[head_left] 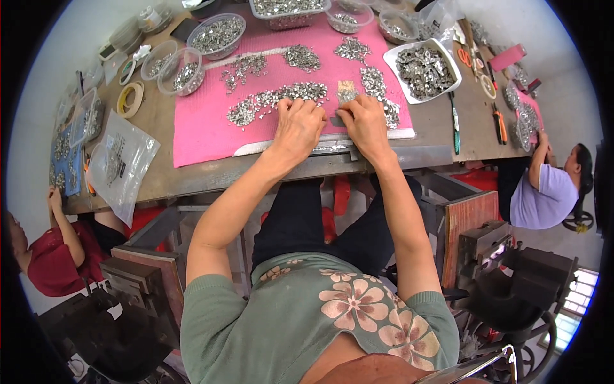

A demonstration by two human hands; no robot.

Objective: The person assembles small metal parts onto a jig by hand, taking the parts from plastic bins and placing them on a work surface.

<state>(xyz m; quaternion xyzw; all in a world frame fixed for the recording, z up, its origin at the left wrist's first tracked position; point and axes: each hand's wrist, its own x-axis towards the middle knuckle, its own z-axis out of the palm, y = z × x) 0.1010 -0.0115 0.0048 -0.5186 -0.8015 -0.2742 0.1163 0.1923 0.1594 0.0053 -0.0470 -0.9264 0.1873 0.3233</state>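
Note:
My left hand (299, 128) is over the near side of a pink textured mat (201, 131), its fingers curled and pressed together beside a long heap of small shiny silver metal pieces (256, 105). Close by on the right, my right hand (367, 127) is closed too, thumb against fingers. Whatever either hand pinches is hidden or too small to name. Just beyond my right fingertips stands a small block of tan and silvery strips (346, 89). Another heap of metal pieces (373, 82) lies right of it, running down behind my right hand.
A white tray (456, 82) of metal pieces stands right of the mat; a clear bowl (241, 37) is beyond it to the left. Tape rolls (121, 102), a plastic bag (135, 142) and orange-handled pliers (501, 128) lie around. Co-workers sit at left (64, 259) and right (543, 195).

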